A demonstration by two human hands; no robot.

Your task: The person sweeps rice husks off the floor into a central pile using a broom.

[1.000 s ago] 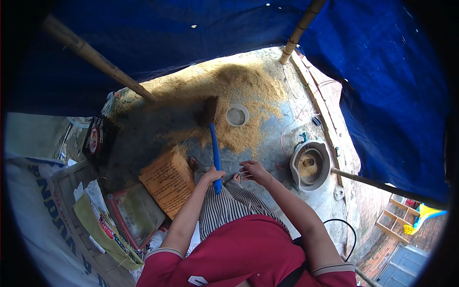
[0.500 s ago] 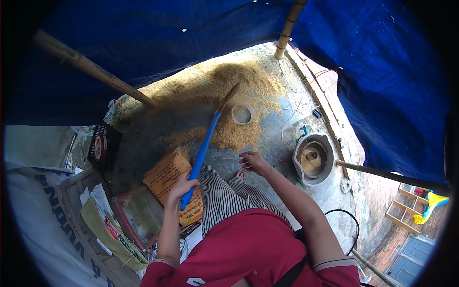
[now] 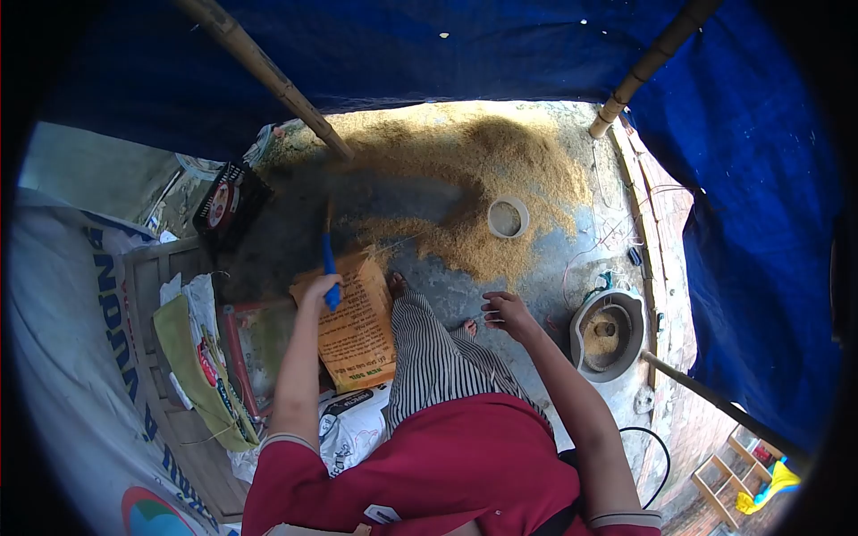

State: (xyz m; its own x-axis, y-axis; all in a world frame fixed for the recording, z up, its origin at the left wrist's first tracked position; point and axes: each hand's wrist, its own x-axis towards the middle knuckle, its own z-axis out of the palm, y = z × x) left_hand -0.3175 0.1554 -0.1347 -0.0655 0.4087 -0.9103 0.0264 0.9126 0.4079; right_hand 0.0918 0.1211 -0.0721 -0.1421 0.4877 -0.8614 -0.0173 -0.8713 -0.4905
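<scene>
My left hand [image 3: 323, 287] is closed round the blue handle of what looks like a broom [image 3: 329, 253], above a printed paper sack [image 3: 356, 326]. Its narrow brown end points away from me over the dark floor and is hard to make out. Nothing is in my right hand [image 3: 506, 314], which hangs over the floor in front of me with its fingers loosely apart. Beyond both hands, a spread of yellow-brown husks or sawdust [image 3: 500, 165] covers the floor. A white round tub [image 3: 525, 220] stands at the edge of this heap.
At the right is a grey bucket [image 3: 631, 350] with grainy stuff inside. A black crate [image 3: 231, 201] stands at the left, near a green bag [image 3: 201, 362]. Bamboo poles [image 3: 277, 82] and blue tarpaulin [image 3: 500, 54] hem in the far side. A dark pole [image 3: 715, 397] juts in from the right.
The broom has swung left and down, away from the heap, with my left hand still round it. My right hand stays loosely open. The whole view has shifted and tilted.
</scene>
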